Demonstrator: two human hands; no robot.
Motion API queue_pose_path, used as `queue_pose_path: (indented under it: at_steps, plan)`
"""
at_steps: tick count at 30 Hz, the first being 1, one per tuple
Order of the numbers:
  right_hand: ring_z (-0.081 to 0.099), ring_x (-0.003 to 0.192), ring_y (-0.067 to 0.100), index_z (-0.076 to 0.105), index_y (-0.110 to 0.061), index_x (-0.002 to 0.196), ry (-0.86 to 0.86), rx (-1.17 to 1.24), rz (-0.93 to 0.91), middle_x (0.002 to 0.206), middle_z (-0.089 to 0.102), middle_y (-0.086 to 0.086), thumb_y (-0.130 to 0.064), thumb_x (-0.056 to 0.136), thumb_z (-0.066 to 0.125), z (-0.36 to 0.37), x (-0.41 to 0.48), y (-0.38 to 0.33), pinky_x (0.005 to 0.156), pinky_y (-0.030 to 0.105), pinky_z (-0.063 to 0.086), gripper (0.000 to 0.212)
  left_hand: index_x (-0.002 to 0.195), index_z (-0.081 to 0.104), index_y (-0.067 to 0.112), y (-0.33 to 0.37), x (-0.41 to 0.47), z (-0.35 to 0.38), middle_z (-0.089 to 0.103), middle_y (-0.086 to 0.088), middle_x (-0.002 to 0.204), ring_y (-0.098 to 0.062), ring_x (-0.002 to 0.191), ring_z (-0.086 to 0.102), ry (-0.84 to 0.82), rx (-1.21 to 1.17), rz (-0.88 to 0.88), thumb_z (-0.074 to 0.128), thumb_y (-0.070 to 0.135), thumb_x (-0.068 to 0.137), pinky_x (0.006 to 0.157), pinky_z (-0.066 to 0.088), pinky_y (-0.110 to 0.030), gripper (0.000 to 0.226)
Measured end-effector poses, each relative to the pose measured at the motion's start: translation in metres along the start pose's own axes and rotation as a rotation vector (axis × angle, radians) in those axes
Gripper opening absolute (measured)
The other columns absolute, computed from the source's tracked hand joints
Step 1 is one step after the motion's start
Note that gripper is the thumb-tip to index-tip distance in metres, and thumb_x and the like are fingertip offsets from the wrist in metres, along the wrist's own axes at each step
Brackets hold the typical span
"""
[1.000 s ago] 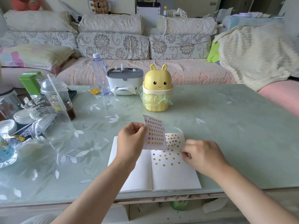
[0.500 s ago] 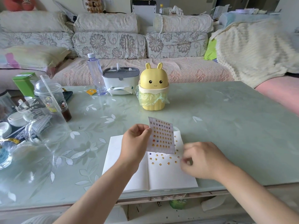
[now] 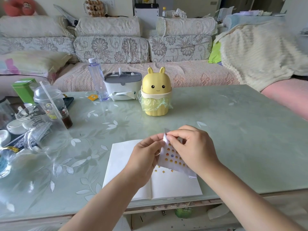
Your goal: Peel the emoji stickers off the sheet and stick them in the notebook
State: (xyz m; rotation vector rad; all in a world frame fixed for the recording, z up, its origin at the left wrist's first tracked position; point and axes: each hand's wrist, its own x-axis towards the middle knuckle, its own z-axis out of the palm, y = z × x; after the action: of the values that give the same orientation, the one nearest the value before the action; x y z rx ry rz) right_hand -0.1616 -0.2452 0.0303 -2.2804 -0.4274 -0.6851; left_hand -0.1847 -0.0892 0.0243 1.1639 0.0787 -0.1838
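Sticker sheet (image 3: 173,157) is up off the page here, held tilted just above the open notebook (image 3: 123,164) that lies flat near the front edge of the bench (image 3: 233,130). The left hand (image 3: 146,157) pinches its left edge and the right hand (image 3: 193,147) has its fingers curled in, nipping at the top corner. I can't tell if a sticker is actually caught between those fingertips, it's too small. The sheet looks super light and floppy, basically thin glossy paper, so I reckon it'll buckle unless 1 hand keeps it taut by an edge. The emoji dots are tiny, so I'd guess a fingernail under the rim is the way in, and a peeled one would probably curl and cling to skin. A few stickers (image 3: 163,171) are already on the right page.
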Motion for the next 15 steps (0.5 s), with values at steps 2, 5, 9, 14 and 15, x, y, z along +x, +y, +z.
queue_pose_path:
  at_steps: [2,5,9,14,15]
  plan:
    - [0.060,0.068,0.004,0.078,-0.033,0.084,0.013,-0.003,-0.017,0.079,0.067,-0.017,-0.030,0.084,0.077,0.0020,0.0001,-0.0027,0.056,0.027,0.050,0.003,0.110,0.071,-0.003,0.0015,0.0010,-0.0013,0.065,-0.019,0.097,-0.026,0.090,0.064,-0.005,-0.068,-0.013,0.054,0.008,0.099,0.083,0.056,-0.038,0.022]
    - [0.052,0.061,-0.005,0.078,-0.032,0.085,0.010,0.007,-0.018,0.080,0.068,-0.017,-0.029,0.085,0.077,0.0041,0.0006,-0.0034,0.055,0.023,0.047,0.004,0.104,0.070,-0.001,0.0028,0.0007,-0.0029,0.070,-0.013,0.089,-0.020,0.078,0.069,-0.027,-0.095,0.002,0.059,0.016,0.097,0.072,0.058,-0.027,0.021]
    - [0.051,0.061,-0.009,0.079,-0.032,0.088,-0.015,0.046,-0.027,0.080,0.069,-0.017,-0.029,0.086,0.076,0.0047,0.0018,-0.0040,0.057,0.021,0.046,0.004,0.093,0.074,0.003,0.0029,0.0001,-0.0042,0.074,-0.012,0.087,-0.018,0.076,0.071,-0.016,-0.040,0.068,0.064,0.021,0.086,0.068,0.058,-0.027,0.021]
    - [0.059,0.063,0.004,0.079,-0.030,0.089,-0.085,0.131,-0.034,0.075,0.068,-0.016,-0.037,0.086,0.065,0.0032,0.0050,-0.0038,0.058,0.030,0.051,0.016,0.090,0.072,0.002,0.0042,-0.0029,-0.0036,0.074,-0.011,0.084,-0.017,0.075,0.071,-0.058,-0.027,0.055,0.063,0.025,0.086,0.068,0.058,-0.028,0.025]
    - [0.058,0.062,0.006,0.079,-0.030,0.088,-0.102,0.137,-0.037,0.073,0.066,-0.016,-0.040,0.085,0.063,0.0020,0.0059,-0.0037,0.057,0.030,0.051,0.019,0.091,0.071,0.002,0.0045,-0.0031,-0.0040,0.074,-0.011,0.084,-0.017,0.075,0.071,-0.058,-0.013,0.061,0.063,0.025,0.086,0.069,0.058,-0.029,0.025]
